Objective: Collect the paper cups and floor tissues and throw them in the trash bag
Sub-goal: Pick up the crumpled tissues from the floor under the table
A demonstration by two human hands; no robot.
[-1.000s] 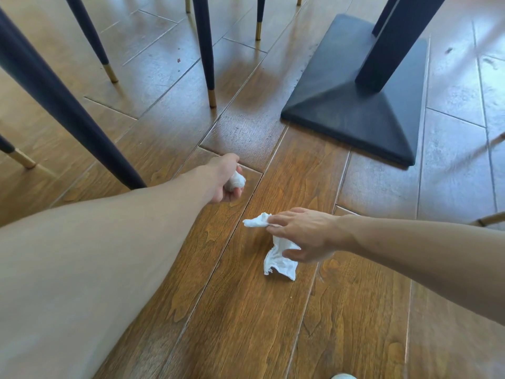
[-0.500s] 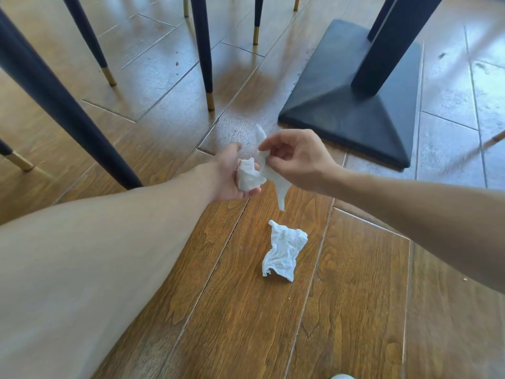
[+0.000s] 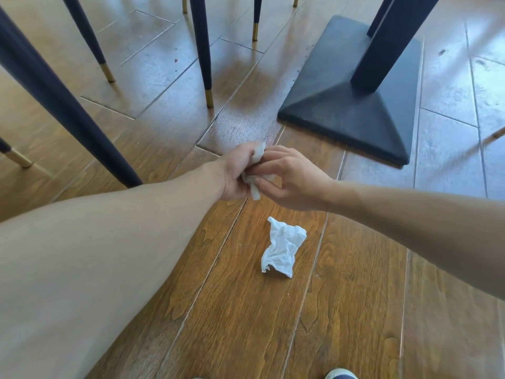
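My left hand (image 3: 235, 173) and my right hand (image 3: 287, 179) meet above the wooden floor, both closed around a bunch of white tissues (image 3: 255, 184). Bits of tissue stick out above and below the fingers; most of the bunch is hidden inside the hands. A second crumpled white tissue (image 3: 282, 247) lies on the floor just below and in front of my hands, touched by neither. No paper cup and no trash bag is in view.
Dark chair legs with gold tips (image 3: 203, 56) stand at the left and back. A black square table base (image 3: 352, 105) with its post sits at the back right. The tip of a shoe (image 3: 340, 374) shows at the bottom edge.
My right hand lifted one tissue off the floor, carried it to my left hand and has pressed it into the bunch held there. The other tissue stayed on the floor.
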